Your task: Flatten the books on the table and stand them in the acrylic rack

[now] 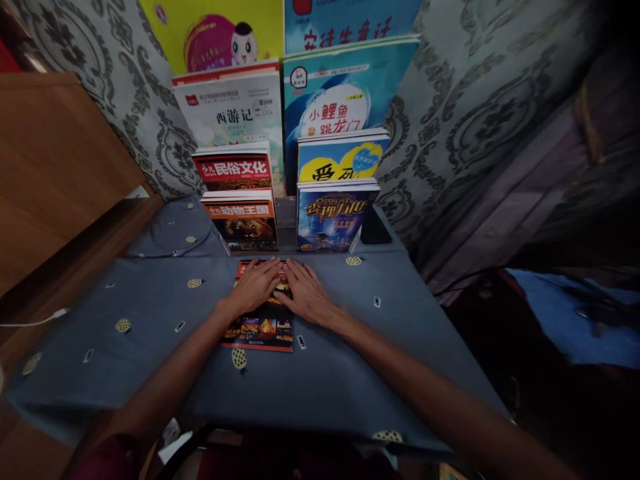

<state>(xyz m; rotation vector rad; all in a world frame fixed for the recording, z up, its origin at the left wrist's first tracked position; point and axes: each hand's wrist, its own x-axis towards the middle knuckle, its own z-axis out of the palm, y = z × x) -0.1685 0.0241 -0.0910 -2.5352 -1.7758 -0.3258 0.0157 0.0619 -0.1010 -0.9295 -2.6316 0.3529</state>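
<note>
A thin book [257, 331] with a dark photo cover and red edges lies flat on the table, its upper part mostly covered by both hands. My left hand [254, 285] rests palm down on its upper left, fingers stretched toward the middle. From the other side my right hand [306, 288] lies over the book's upper right edge, fingers extended and the thumb reaching inward. Just beyond the fingertips stand an orange-topped book with a lion [247, 223] and a blue book with gold lettering [333, 217], both upright.
Behind are more upright books in two columns: a red one [235, 165], a pale one [235, 110] and a teal one [345, 87]. A dark flat object [375, 228] lies at the right. The grey-blue tablecloth [160, 293] has pineapple prints. A white cable [37, 320] ends at left.
</note>
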